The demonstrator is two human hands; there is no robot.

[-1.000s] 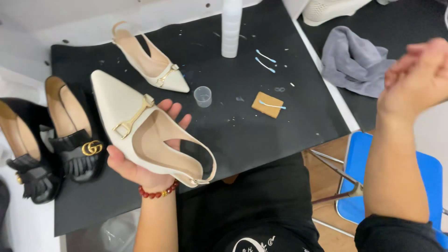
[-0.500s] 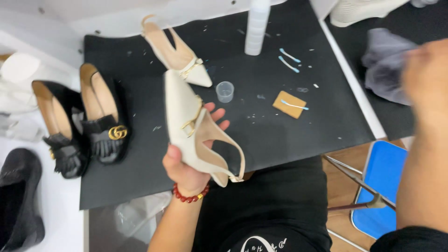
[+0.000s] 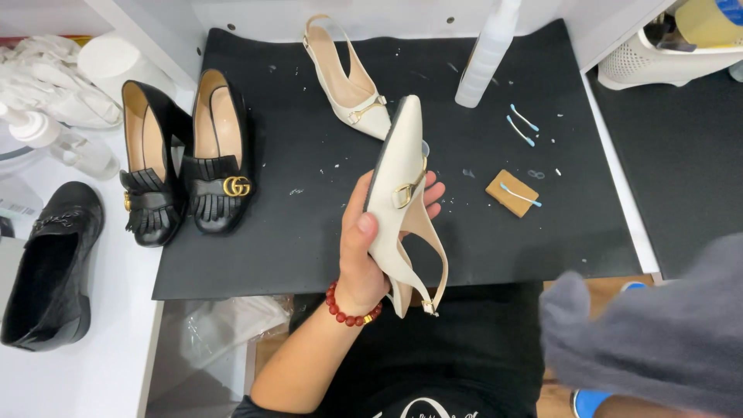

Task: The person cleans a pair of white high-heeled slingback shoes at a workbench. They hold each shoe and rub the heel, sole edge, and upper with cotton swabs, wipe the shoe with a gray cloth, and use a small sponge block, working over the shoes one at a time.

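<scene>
The left hand [image 3: 371, 251] grips a cream shoe [image 3: 404, 193] over the mat [image 3: 309, 224]; the right hand is hidden under a grey cloth [image 3: 658, 333], its grip unclear.

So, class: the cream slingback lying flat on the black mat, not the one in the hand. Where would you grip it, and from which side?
Grip the cream slingback across its closed front, just behind the gold buckle, coming from above. It lies sole down with the toe pointing toward the person, so that part is broad and firm; the thin heel strap at the far end would likely flex.
</scene>
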